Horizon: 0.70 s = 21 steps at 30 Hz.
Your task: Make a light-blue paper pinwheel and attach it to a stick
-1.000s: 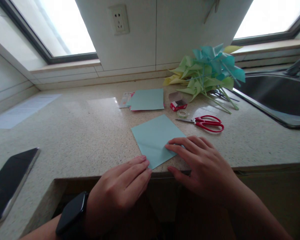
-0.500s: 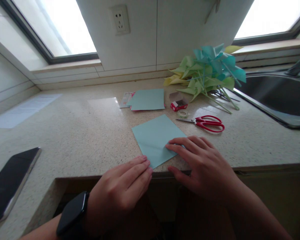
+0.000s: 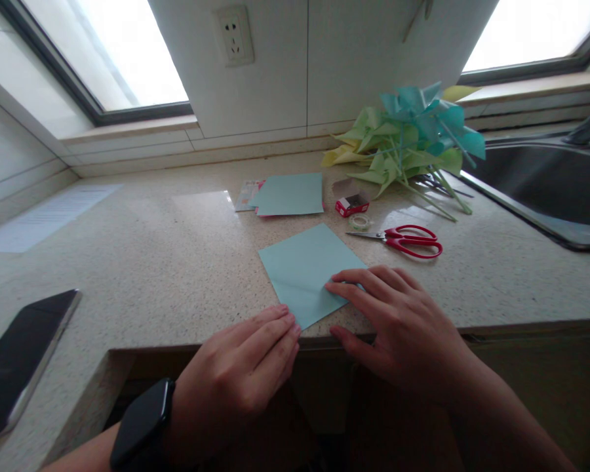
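Observation:
A square sheet of light blue paper [image 3: 307, 265] lies turned at an angle near the counter's front edge. At its near corner, the fingers of my left hand [image 3: 248, 357] are pressed together on the paper; the thumb is hidden. My right hand [image 3: 398, 321] rests over the paper's right side, fingers stretched out and apart, fingertips touching the sheet. Its thumb is off to the near side at the counter edge. Beyond the sheet lie scissors [image 3: 398, 240] with red handles, a roll of clear tape [image 3: 360, 222] and a small open red box [image 3: 353, 204].
More light blue paper [image 3: 290, 195] is stacked at the back. Paper pinwheels [image 3: 408, 137] in green, yellow and blue lie by the wall, left of the sink [image 3: 545, 190]. A phone [image 3: 24, 360] and a printed sheet [image 3: 44, 216] are on the left of the counter [image 3: 177, 262].

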{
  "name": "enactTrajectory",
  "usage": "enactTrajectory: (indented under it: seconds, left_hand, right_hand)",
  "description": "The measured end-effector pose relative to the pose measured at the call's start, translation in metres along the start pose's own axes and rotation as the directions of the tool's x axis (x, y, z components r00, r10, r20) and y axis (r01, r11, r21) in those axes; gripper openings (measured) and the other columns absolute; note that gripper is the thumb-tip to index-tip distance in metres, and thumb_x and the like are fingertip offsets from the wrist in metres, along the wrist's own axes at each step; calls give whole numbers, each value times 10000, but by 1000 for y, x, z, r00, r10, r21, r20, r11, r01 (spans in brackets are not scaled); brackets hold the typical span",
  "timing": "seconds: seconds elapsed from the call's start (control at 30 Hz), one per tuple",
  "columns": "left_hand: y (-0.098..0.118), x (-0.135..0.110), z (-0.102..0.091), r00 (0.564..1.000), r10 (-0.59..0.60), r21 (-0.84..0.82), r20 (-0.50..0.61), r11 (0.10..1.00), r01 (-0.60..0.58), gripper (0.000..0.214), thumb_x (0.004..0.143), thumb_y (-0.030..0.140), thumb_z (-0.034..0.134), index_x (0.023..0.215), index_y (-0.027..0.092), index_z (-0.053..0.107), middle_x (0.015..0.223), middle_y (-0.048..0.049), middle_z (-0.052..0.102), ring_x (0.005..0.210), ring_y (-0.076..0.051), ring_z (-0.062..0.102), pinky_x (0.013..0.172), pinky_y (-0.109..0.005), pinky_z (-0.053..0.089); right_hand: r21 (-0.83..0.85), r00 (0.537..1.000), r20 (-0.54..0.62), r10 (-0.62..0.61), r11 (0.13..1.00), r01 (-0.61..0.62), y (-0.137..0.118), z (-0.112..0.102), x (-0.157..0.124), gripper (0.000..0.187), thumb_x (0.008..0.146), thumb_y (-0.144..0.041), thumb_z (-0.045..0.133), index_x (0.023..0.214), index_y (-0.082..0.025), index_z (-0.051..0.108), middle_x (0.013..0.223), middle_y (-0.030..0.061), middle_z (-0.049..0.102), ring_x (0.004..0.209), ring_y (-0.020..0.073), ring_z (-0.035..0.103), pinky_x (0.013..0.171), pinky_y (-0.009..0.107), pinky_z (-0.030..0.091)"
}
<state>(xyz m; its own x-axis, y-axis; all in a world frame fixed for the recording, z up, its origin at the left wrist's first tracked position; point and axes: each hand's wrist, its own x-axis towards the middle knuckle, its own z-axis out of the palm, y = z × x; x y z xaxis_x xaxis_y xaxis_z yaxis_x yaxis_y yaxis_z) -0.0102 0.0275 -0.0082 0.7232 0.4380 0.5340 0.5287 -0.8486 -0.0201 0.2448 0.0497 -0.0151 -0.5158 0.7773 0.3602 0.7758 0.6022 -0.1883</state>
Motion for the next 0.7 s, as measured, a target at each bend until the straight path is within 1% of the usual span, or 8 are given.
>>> enactTrajectory:
  seconds: [0.3, 0.43, 0.57, 0.7]
  left_hand:
    - [4, 4, 3, 998, -60, 32, 28, 998, 59, 208, 968, 80, 558, 1068, 34, 735, 1025, -145, 764, 976, -278, 745, 845, -401, 674]
    - [6, 3, 4, 991, -115, 5, 68, 993, 115, 239, 956, 95, 569, 1143, 37, 706, 1073, -146, 733, 985, -278, 717, 837, -425, 671]
    - [7, 3, 3, 986, -135, -2, 98, 991, 136, 282, 954, 97, 556, 1201, 33, 676, 1093, -147, 702, 977, -269, 687, 827, -431, 661]
    - [8, 3, 5, 976, -164, 24, 143, 987, 162, 341, 956, 129, 555, 1275, 40, 634, 1120, -144, 671, 973, -264, 659, 818, -432, 650]
  right_hand:
    - [-9, 1000, 11, 5, 1000, -5, 0, 0, 0, 391, 948, -453, 573, 1263, -228, 622, 1274, 60, 655, 1100, 311, 574, 966, 507, 395]
    - [-10, 1000, 5, 5, 1000, -5, 1, 1, 0, 386, 949, -449, 571, 1260, -227, 624, 1277, 65, 653, 1104, 311, 574, 965, 504, 393]
    - [-11, 1000, 3, -2, 1000, 2, 1, 0, -1, 397, 949, -451, 573, 1272, -226, 619, 1288, 72, 649, 1118, 316, 569, 967, 504, 390]
    - [-6, 1000, 8, 5, 1000, -5, 0, 0, -1, 392, 945, -450, 579, 1262, -223, 626, 1277, 68, 654, 1106, 316, 571, 969, 509, 387]
